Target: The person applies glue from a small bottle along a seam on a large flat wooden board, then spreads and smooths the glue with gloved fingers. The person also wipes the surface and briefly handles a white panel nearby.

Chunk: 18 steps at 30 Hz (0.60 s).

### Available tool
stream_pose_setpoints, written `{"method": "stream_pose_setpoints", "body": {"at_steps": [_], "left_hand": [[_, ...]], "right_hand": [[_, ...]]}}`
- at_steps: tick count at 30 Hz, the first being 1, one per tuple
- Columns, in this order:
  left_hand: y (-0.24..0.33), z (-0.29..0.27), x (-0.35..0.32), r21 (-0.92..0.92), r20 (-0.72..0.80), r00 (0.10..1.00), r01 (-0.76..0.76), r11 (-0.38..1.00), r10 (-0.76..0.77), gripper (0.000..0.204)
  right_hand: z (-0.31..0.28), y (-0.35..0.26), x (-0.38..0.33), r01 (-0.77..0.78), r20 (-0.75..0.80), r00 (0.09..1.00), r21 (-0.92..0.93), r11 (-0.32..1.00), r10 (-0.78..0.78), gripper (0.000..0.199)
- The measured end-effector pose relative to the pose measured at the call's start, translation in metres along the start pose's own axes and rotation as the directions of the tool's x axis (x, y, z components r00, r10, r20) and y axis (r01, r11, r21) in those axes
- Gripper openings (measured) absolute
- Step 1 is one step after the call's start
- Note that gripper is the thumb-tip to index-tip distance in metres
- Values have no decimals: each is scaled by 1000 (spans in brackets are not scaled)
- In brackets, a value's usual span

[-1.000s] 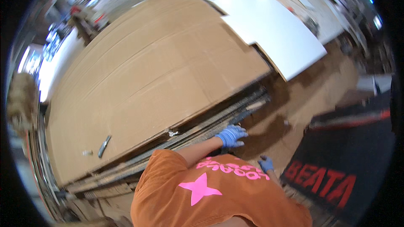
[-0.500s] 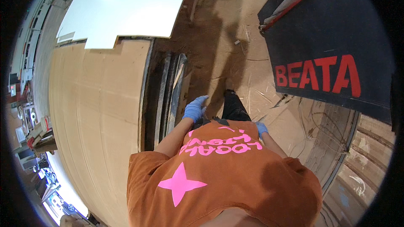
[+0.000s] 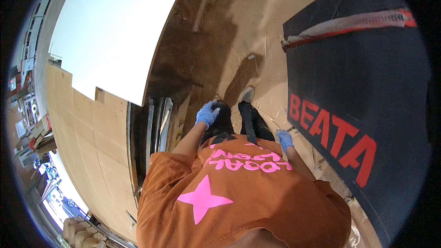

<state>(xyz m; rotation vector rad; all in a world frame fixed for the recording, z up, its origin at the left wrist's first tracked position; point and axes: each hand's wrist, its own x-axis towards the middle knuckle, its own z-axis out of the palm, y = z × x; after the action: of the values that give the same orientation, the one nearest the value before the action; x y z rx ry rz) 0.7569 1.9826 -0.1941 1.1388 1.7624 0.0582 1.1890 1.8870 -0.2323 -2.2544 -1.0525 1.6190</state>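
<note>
Black trousers (image 3: pixel 224 118) show beside the unclenched left hand (image 3: pixel 207 114); I cannot tell if the right hand (image 3: pixel 285 139) grips.

Glare bleaches the upper part of the white panel (image 3: pixel 110 27). Right of the panel, a soft-edged shadow darkens the brown floor (image 3: pixel 273 14), paler farther right. Below and left of the panel, a bright patch (image 3: pixel 69 186) is overexposed. Fisheye distortion bows the panel's right edge; black vignetting surrounds everything.
</note>
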Motion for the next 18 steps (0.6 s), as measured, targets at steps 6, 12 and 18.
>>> {"method": "stream_pose_setpoints", "body": {"at_steps": [6,12,18], "left_hand": [[67,-55,70,93,35,987,152,984,-156,50],[72,-72,224,153,-56,974,224,962,-218,66],[61,-64,416,85,-147,932,346,934,-331,80]], "right_hand": [[-6,-74,69,190,97,980,-219,957,-173,35],[8,-168,109,120,-38,992,-33,992,-122,30],[46,-211,165,4,-240,970,-153,988,-41,38]]}}
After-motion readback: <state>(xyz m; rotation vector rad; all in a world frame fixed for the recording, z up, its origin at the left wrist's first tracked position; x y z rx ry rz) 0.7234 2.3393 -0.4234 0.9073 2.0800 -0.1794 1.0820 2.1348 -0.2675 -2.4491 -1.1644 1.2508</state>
